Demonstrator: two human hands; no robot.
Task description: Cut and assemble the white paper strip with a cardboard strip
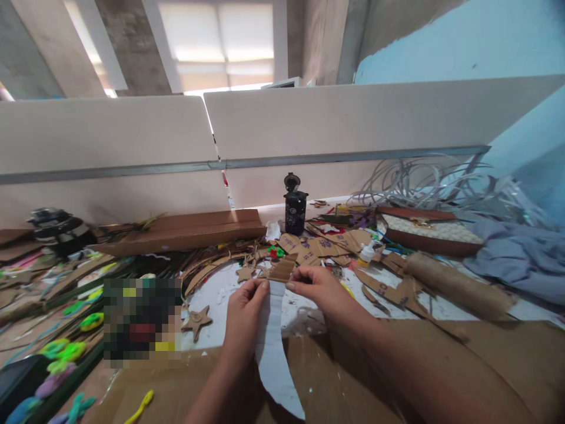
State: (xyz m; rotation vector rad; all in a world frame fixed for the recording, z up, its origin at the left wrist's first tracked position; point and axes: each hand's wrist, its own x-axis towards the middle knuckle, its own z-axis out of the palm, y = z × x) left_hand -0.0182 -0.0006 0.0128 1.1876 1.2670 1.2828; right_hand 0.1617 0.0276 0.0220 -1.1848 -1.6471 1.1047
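Observation:
My left hand (244, 312) and my right hand (318, 288) both pinch the top edge of a long white paper strip (273, 347) that curves down toward me over a brown cardboard sheet (362, 377). A small brown cardboard piece (282, 269) lies just beyond my fingertips. A cardboard star (197, 321) rests to the left of my left hand, a smaller star (245, 272) above it.
A dark bottle (295, 209) stands at the back centre. Cardboard tags (322, 244), a glue bottle (366, 253), a cardboard roll (459, 285), a brown tray (430, 229) and blue cloth (521, 256) lie right. A long cardboard box (185, 229) and green and yellow bits (66, 350) lie left. White partitions (335, 126) close the back.

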